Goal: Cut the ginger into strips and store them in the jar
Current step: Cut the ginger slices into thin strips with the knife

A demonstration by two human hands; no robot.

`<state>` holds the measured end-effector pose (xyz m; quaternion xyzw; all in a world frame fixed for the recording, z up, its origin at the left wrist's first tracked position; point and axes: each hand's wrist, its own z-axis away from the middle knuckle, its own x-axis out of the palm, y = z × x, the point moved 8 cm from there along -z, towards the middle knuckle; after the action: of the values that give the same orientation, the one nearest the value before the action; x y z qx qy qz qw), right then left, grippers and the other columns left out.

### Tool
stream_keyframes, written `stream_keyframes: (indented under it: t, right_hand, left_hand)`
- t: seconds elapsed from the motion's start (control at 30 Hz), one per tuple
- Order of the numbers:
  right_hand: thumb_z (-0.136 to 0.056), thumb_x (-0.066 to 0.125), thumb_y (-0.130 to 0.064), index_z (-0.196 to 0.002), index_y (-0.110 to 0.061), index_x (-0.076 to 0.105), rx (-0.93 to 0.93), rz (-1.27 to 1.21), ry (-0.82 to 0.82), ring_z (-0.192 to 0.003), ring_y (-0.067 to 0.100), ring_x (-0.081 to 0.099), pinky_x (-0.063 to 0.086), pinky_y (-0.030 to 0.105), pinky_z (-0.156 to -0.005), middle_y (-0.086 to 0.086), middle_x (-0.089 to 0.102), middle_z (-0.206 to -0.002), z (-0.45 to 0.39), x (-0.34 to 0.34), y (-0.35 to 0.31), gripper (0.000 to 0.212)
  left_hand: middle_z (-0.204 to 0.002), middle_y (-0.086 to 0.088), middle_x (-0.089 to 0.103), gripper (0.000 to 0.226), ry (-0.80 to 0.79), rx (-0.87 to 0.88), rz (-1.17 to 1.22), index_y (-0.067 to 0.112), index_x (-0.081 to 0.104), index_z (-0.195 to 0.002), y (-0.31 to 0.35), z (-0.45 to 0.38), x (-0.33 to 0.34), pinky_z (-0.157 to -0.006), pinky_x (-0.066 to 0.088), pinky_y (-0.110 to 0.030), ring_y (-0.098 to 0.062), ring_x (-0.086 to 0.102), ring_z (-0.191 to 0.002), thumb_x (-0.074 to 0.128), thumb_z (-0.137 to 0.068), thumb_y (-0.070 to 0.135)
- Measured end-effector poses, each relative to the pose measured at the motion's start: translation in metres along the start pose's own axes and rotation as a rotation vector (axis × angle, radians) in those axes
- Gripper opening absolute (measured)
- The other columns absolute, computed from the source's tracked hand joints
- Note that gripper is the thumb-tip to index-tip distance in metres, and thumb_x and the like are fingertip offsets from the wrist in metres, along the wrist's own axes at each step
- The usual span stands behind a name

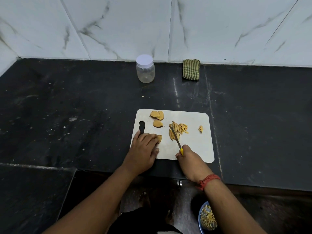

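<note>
**Ginger partly in strips, jar not yet filled**

The right hand (pixel 185 157) is curled round the yellow handle of a small knife (pixel 175 137), whose blade slants up and left across the near edge of a pile of ginger strips (pixel 178 130) in the middle of the white cutting board (pixel 199 149). The left hand (pixel 143 149) lies on the board's left part, near its handle slot, with fingers bent over a ginger slice (pixel 159 138) of which only the right end shows; the grip looks like a light hold, fingers on top.

Further out on the board, another ginger slice (pixel 157 123) lies alone, and a couple of overlapping slices (pixel 157 115) sit at the far left edge. A small ginger scrap (pixel 200 128) lies apart to the right of the strips.

Beyond the board, well apart from it, the clear plastic jar (pixel 145 69) stands upright near the wall with its white lid on, and it looks empty. A folded striped cloth (pixel 191 69) lies to its right on the dark countertop (pixel 67 107). Below the counter edge, a blue bowl (pixel 200 217) holds what seem to be peelings.

My judgement: roughly a third of the cutting is done. Several slices remain to be cut into strips, then the lid must come off and all the strips go into the jar
</note>
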<state>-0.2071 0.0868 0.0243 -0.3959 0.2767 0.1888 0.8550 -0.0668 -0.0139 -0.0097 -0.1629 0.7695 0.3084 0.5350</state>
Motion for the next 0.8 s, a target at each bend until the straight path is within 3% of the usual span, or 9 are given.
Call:
stream_keyframes:
  t: [0.17, 0.33, 0.57, 0.63, 0.7, 0.8]
  right_hand:
    - [-0.1, 0.041, -0.021, -0.1, -0.008, 0.04, 0.002, -0.002, -0.014, -0.064, 0.014, 0.048, 0.032, 0.028, -0.052, 0.004, 0.052, -0.076, 0.0, 0.009, -0.002, 0.013]
    - [-0.101, 0.036, -0.014, -0.103, -0.009, 0.036, -0.015, 0.087, -0.031, -0.068, 0.018, 0.05, 0.04, 0.03, -0.064, 0.006, 0.055, -0.082, -0.004, 0.022, -0.012, 0.005]
    - [-0.1, 0.035, -0.01, -0.098, -0.009, 0.031, -0.051, 0.145, -0.045, -0.061, 0.011, 0.046, 0.023, 0.018, -0.045, -0.005, 0.042, -0.067, -0.014, 0.035, -0.023, 0.005]
    - [-0.1, 0.035, -0.01, -0.101, -0.009, 0.032, -0.054, 0.151, -0.049, -0.076, 0.022, 0.056, 0.027, 0.019, -0.049, -0.002, 0.05, -0.074, -0.015, 0.036, -0.026, 0.003]
    - [-0.1, 0.035, -0.012, -0.113, -0.005, 0.037, -0.04, 0.171, -0.057, -0.097, 0.031, 0.059, 0.037, 0.024, -0.064, 0.011, 0.058, -0.097, -0.015, 0.037, -0.028, 0.015]
    - [-0.099, 0.035, -0.012, -0.127, -0.001, 0.037, -0.001, 0.214, -0.076, -0.107, 0.033, 0.057, 0.037, 0.031, -0.075, 0.019, 0.057, -0.116, -0.015, 0.04, -0.028, 0.03]
  left_hand:
    - [-0.131, 0.0, 0.054, 0.046, -0.061, 0.064, -0.086, 0.02, 0.057, -0.137, 0.008, -0.002, 0.002, -0.123, 0.02, -0.054, -0.022, 0.047, -0.123, 0.046, -0.098, 0.044]
    - [-0.144, -0.006, 0.047, 0.058, -0.098, 0.114, -0.108, 0.014, 0.048, -0.147, 0.007, 0.0, 0.008, -0.124, 0.018, -0.053, -0.025, 0.042, -0.136, 0.045, -0.1, 0.048]
    - [-0.153, -0.009, 0.047, 0.056, -0.13, 0.244, -0.058, 0.007, 0.05, -0.147, 0.002, 0.002, 0.007, -0.127, 0.017, -0.039, -0.021, 0.038, -0.145, 0.048, -0.103, 0.042]
    - [-0.153, -0.01, 0.048, 0.055, -0.143, 0.272, -0.061, 0.006, 0.052, -0.145, -0.001, 0.0, 0.007, -0.126, 0.018, -0.036, -0.021, 0.038, -0.146, 0.048, -0.103, 0.041]
    - [-0.153, -0.009, 0.048, 0.054, -0.147, 0.29, -0.066, 0.006, 0.052, -0.146, -0.004, -0.001, 0.007, -0.126, 0.018, -0.036, -0.022, 0.038, -0.146, 0.048, -0.104, 0.041]
    - [-0.153, -0.008, 0.048, 0.054, -0.139, 0.298, -0.07, 0.008, 0.051, -0.147, -0.007, 0.0, 0.008, -0.126, 0.019, -0.038, -0.022, 0.038, -0.146, 0.046, -0.104, 0.04]
